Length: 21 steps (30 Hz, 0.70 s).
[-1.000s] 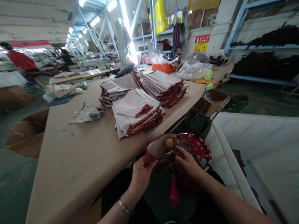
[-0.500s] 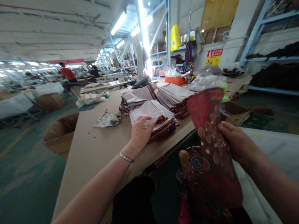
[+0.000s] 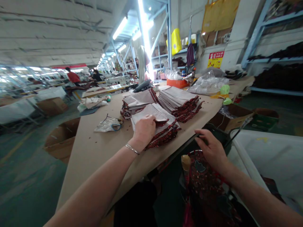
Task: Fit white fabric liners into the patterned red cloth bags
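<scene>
Left hand [image 3: 145,128] fingers pinch the top piece [image 3: 162,121] on a grey-white, red-edged fabric stack [image 3: 167,138], not yet off; two similar stacks [image 3: 138,101] [image 3: 176,96] remain beyond them, right hand [image 3: 213,153] fingers parted, apparently empty.

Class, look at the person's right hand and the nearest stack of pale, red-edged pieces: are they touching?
Apart. The head view shows a strip of brown tabletop between the fingertips of the right hand and the stack.

On the table [image 3: 94,164], the front cloth stack [image 3: 165,130] lies before the left stack [image 3: 138,99] and right stack [image 3: 176,95].
</scene>
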### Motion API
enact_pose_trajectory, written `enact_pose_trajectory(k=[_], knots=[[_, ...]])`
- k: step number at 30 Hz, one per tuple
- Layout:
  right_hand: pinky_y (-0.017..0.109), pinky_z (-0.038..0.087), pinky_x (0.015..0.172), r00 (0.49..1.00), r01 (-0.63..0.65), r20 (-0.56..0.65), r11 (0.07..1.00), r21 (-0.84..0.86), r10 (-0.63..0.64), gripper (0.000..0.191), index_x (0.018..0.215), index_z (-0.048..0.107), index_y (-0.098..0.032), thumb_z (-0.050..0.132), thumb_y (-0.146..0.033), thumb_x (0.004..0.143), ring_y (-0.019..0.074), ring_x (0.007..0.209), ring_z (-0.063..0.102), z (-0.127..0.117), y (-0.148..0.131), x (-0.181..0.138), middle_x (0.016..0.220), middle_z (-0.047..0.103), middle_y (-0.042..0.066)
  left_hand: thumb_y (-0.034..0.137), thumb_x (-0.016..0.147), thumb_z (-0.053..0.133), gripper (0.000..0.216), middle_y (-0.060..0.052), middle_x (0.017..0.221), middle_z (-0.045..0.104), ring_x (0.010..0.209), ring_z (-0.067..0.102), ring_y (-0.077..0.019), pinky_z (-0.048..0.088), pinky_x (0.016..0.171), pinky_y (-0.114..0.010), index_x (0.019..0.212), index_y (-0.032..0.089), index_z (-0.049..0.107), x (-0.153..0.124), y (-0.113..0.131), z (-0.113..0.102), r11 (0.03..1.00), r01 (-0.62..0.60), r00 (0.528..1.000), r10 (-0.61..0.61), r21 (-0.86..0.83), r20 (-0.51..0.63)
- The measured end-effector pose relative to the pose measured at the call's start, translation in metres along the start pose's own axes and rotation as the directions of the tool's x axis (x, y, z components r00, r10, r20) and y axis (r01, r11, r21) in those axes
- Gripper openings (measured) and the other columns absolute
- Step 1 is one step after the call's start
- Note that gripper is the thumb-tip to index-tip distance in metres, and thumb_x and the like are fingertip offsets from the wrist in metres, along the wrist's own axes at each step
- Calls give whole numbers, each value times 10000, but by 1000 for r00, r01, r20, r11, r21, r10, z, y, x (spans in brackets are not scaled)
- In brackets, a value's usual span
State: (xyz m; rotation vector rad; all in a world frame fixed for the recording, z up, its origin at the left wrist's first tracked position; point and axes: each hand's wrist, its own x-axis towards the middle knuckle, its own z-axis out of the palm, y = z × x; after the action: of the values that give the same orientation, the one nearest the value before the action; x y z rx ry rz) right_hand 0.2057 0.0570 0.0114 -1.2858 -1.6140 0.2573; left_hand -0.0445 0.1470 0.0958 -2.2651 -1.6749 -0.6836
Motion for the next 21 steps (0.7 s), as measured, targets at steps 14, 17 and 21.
enact_pose_trajectory(k=[14,17,21], knots=[[378,443,971,777,600,360,781,-176,-516,315,1149,599,-171,506,-142,850,248,1085,542,68,-129,86,1156,630,86,136,846,442,209,-82,881,683,826,625,-220,446,725,-308,888,190,640,-50,-8,-42,980,-67,995,51,-188,-87],[390,464,921,775,626,347,718,-304,-529,322,1119,611,-159,518,-111,815,268,1048,574,66,-132,78,1116,649,106,145,853,447,194,-80,857,673,798,610,-215,445,711,-306,871,192,634,-55,-6,-47,960,-113,990,87,-255,-112],[339,517,699,805,578,471,656,-485,-362,276,1012,651,-172,449,-82,848,251,849,671,60,-117,86,945,700,100,108,818,450,208,-54,837,657,806,589,-196,447,755,-304,841,201,635,-69,0,-52,940,-176,979,136,-291,-150]])
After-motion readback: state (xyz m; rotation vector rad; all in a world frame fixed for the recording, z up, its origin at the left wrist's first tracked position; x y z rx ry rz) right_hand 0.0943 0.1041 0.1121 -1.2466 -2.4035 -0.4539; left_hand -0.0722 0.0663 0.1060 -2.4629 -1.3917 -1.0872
